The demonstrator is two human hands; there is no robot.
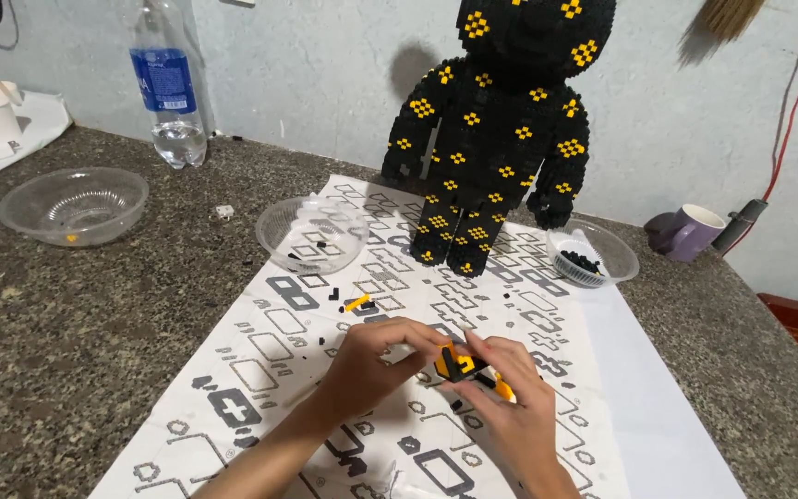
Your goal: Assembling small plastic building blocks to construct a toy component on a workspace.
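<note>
My left hand (373, 362) and my right hand (516, 407) meet over a printed instruction sheet (270, 351), both pinching a small yellow and black brick assembly (459, 363). A tall black brick figure (501, 120) with yellow square patterns stands upright at the sheet's far end. A loose yellow piece (356, 302) and a few tiny black bricks lie on the sheet just beyond my hands.
Three clear plastic bowls: one at far left (74, 205), one on the sheet (312, 234) with few black bits, one at right (593, 253) with black bricks. A water bottle (166, 83) stands by the wall. A purple mug (687, 231) sits far right on the granite counter (76, 323).
</note>
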